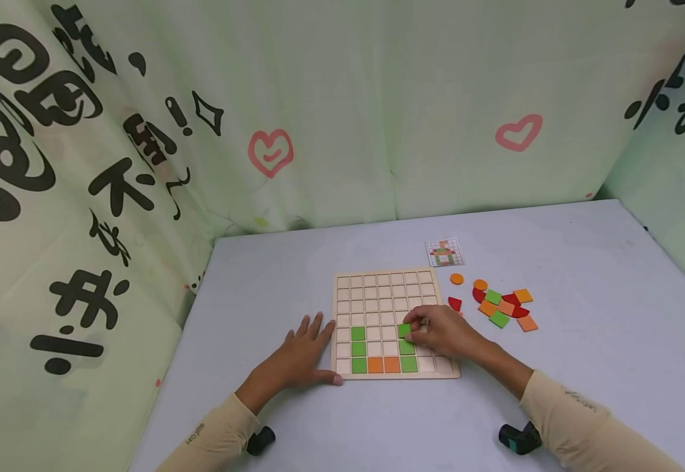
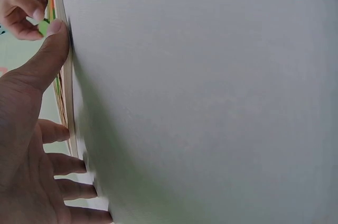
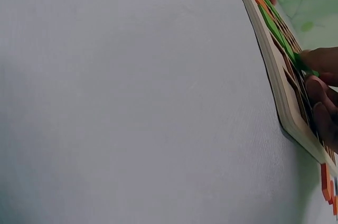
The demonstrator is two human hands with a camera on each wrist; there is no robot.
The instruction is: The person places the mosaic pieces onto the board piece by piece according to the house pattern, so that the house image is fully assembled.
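Observation:
A wooden grid board (image 1: 342, 307) lies on the table. Green square tiles fill part of a column (image 1: 358, 349) on its left, and two orange squares (image 1: 383, 365) sit in the bottom row. Right of these, two more green squares (image 1: 408, 363) are stacked in a column. Just above them, my right hand (image 1: 445, 333) pinches a green square tile (image 1: 404, 330) between thumb and fingers, tilted over its cell; the right wrist view shows this tile (image 3: 306, 65) at the board's surface. With fingers spread, my left hand (image 1: 297, 359) rests against the board's left edge, thumb at the lower corner.
Loose orange, green and red pieces (image 1: 504, 307) lie in a pile right of the board, with an orange disc (image 1: 457, 279) and a red piece (image 1: 454, 303) nearer it. A small pattern card (image 1: 444, 252) lies behind. Curtains (image 1: 389, 131) hang behind the table.

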